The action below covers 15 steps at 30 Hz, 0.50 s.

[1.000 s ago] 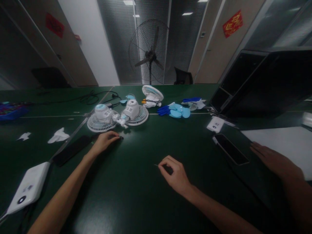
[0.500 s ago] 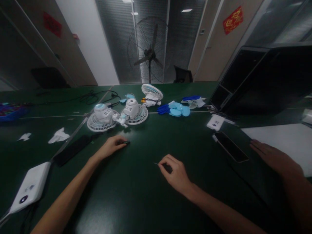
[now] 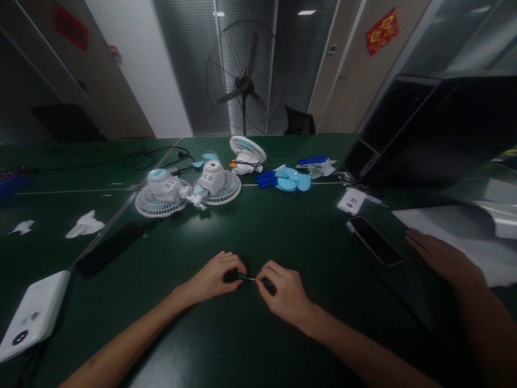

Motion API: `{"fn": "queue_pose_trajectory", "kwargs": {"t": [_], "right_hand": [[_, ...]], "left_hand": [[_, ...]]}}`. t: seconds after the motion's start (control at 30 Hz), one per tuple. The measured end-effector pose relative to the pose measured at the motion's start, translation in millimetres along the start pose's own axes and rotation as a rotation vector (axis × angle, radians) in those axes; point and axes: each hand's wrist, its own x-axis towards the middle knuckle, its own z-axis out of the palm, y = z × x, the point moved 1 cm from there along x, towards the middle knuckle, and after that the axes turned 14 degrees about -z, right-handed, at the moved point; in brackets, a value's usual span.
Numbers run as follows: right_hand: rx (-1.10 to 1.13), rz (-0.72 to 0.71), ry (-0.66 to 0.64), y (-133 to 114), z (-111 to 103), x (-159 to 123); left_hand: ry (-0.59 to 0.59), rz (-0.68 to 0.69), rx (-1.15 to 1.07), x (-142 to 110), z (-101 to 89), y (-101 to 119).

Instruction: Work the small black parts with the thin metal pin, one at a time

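My left hand pinches a small dark-green screwdriver handle near the middle of the table, most of it hidden by the fingers. Just to its right, my right hand grips a thin metal screwdriver shaft between thumb and forefinger. The shaft's left end meets the handle; whether it is seated inside cannot be made out. Both hands are low over the green tabletop.
Behind my hands lie white fan heads, light-blue fan blades and blue gloves. A phone is to the right, beside another person's hand on white sheets. At left are a white power bank and a black pouch.
My left hand has come right and nearer to me with the handle, up to the shaft in my right hand. My right hand has hardly moved. The view has shifted slightly.
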Motion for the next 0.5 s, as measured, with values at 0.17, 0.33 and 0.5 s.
{"fn": "queue_pose_trajectory", "kwargs": {"t": [0.17, 0.33, 0.5], "right_hand": [[-0.005, -0.014, -0.003, 0, 0, 1], [0.066, -0.061, 0.034, -1, 2, 2], [0.096, -0.075, 0.086, 0, 4, 2]], "left_hand": [[-0.015, 0.017, -0.023, 0, 0.2, 2], [-0.043, 0.030, -0.020, -1, 6.1, 8], [-0.037, 0.039, -0.026, 2, 12.8, 11]]}}
